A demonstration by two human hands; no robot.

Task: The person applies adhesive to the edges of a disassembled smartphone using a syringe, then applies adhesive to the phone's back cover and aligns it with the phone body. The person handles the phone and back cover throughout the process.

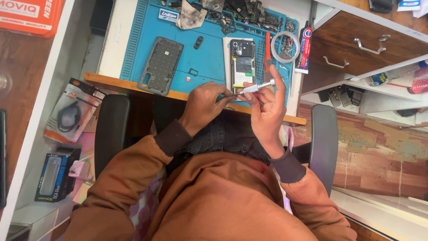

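left hand pinched narrow on something too small to tell, fingertips meeting the tip of a slim silver screwdriver gripped in the right hand, just over the desk edge. opened phone lying beyond on the ribbed blue mat, grey back cover already off and set aside; reassembly seemingly not yet done. loose dark parts heaped at the far rim.

- Screwdriver: shiny silver metal shaft.
- Work mat: matt blue rubbery sheet, ridged edges.
- Phone back cover: dull grey plastic.
- Tabletop: smooth wood edge.
- Drawer handles: polished metal.
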